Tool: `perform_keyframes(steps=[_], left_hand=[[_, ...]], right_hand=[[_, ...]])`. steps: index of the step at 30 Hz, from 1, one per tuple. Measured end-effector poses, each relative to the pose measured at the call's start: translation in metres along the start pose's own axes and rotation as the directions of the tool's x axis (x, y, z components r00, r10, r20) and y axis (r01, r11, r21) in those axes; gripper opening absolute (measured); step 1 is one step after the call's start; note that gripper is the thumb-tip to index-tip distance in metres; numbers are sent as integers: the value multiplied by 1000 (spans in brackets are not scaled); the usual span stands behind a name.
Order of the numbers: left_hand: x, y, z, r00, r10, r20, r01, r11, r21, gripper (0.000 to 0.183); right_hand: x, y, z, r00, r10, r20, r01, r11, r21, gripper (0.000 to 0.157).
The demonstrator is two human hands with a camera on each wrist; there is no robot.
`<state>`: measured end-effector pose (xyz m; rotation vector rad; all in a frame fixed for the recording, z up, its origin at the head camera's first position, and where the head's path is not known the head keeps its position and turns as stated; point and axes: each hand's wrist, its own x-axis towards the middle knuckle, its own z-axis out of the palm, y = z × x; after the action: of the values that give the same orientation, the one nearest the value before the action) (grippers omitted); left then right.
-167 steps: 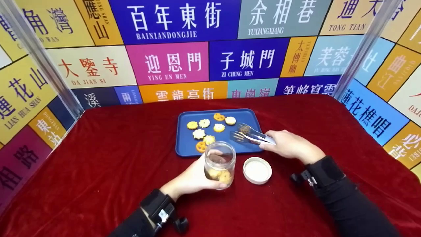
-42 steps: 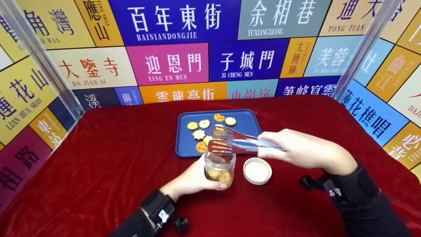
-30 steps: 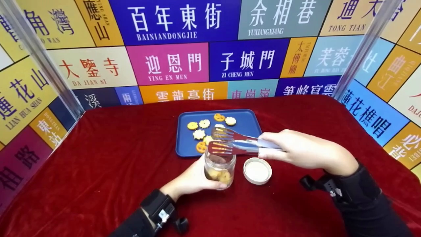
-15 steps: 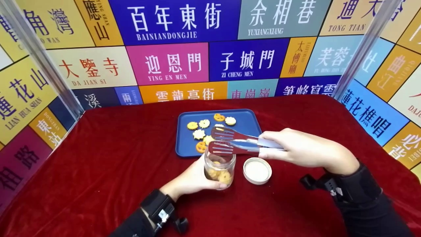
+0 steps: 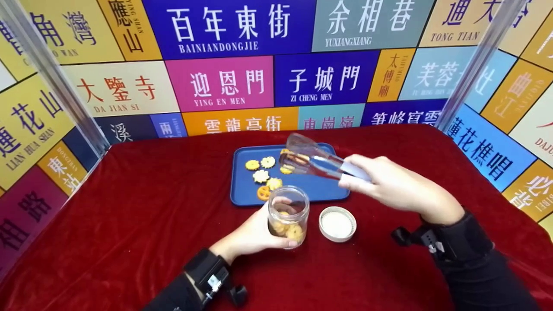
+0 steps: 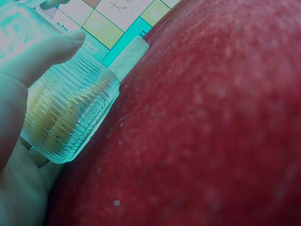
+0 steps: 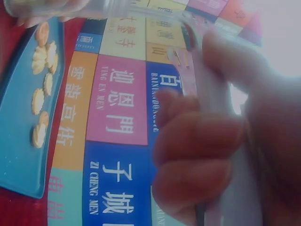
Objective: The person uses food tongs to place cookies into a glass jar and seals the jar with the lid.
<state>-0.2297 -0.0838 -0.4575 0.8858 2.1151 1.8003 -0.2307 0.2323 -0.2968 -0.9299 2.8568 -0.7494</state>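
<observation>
My left hand (image 5: 255, 231) grips a clear glass jar (image 5: 288, 211) around its side; the mouth is uncovered and several yellow cookies (image 5: 294, 232) lie at the bottom. Ribbed glass of the jar (image 6: 70, 108) shows in the left wrist view. My right hand (image 5: 391, 185) holds metal serving tongs (image 5: 326, 166) by their handles, with the slotted ends spread above the blue tray (image 5: 322, 190). Through and beside the tongs I see cookies on the tray, partly hidden. Fingers of the right hand (image 7: 197, 155) wrap the pale handle in the right wrist view.
Flower-shaped cookies (image 5: 261, 176) and pretzel-shaped ones (image 5: 264, 192) lie on the tray's left and middle. A round white lid (image 5: 338, 223) rests right of the jar. Red cloth (image 5: 164, 194) covers the table, with printed sign panels (image 5: 220, 82) behind it.
The tongs went from the tray to the jar's mouth, where their ends spread and another cookie appeared in the jar. Now they have moved up and back over the tray. The left hand stays put.
</observation>
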Motion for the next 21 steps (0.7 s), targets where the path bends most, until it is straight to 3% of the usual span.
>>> perform_keyframes(steps=[9,18,21], left_hand=[[0,1,0,1000,-1,0,1,1000,20,84],[0,1,0,1000,0,-3,0,1000,20,84],[0,2,0,1000,-6,5,6,1000,11,84]], right_hand=[[16,21,18,990,107,-92,-107,994,4,40],[36,41,60,999,-8,-31,6,998,-60,37],[39,44,71,1000,4,-19,-6,994,-105,42]])
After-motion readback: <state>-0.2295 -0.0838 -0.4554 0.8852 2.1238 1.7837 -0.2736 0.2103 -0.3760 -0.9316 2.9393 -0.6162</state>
